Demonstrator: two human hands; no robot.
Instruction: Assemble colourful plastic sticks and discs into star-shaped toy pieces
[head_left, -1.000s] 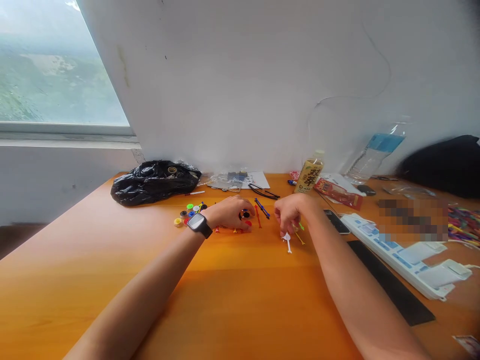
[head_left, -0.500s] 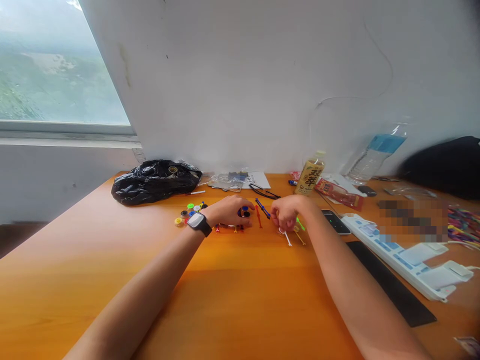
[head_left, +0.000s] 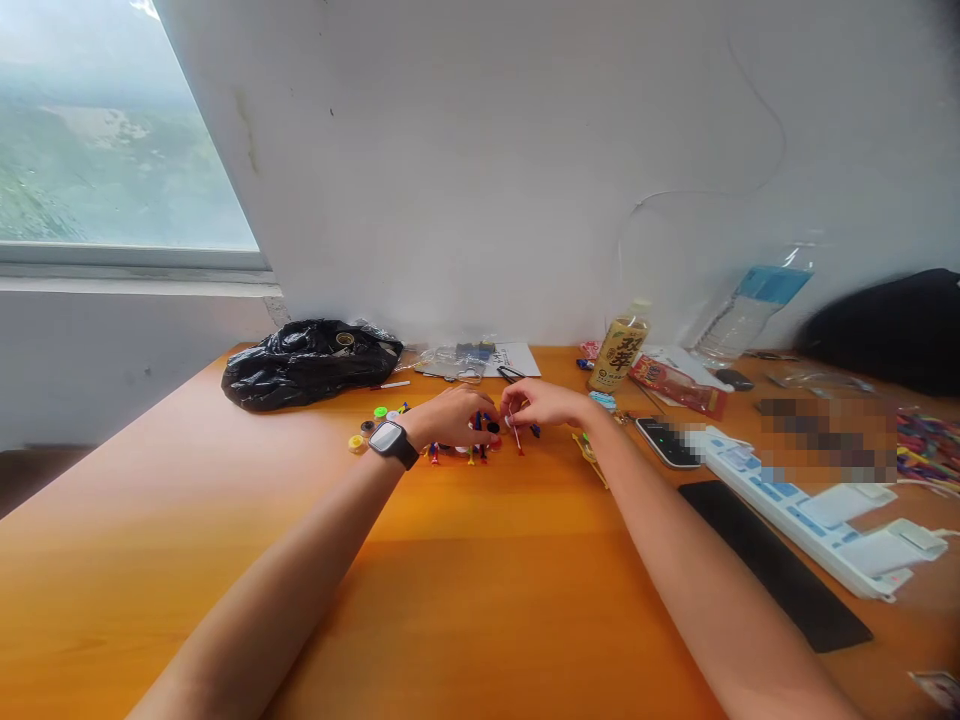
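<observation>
My left hand [head_left: 459, 416], with a black watch [head_left: 392, 443] on the wrist, is closed around a small dark blue and black round piece [head_left: 493, 428]. Close beside it, my right hand [head_left: 547, 403] pinches a thin white plastic stick [head_left: 516, 430] that points down between the hands. Several short coloured sticks with flared ends, among them a yellow one [head_left: 472, 455], show below my left fingers. Left of the watch sit small round caps, including a yellow cap [head_left: 356, 444] and a green cap [head_left: 381, 413]. By my right wrist lies another yellow stick [head_left: 592, 462].
A black plastic bag [head_left: 311, 365] lies at the back left of the wooden table [head_left: 420, 600]. Toward the right stand a drink bottle [head_left: 619, 350] and a clear water bottle [head_left: 754, 310]. A phone [head_left: 666, 443], a power strip [head_left: 795, 515] and a black mat [head_left: 772, 565] flank my right forearm.
My right hand has moved left, from the sticks on the right to beside my left hand, bringing the white stick along. My left hand has stayed nearly in place.
</observation>
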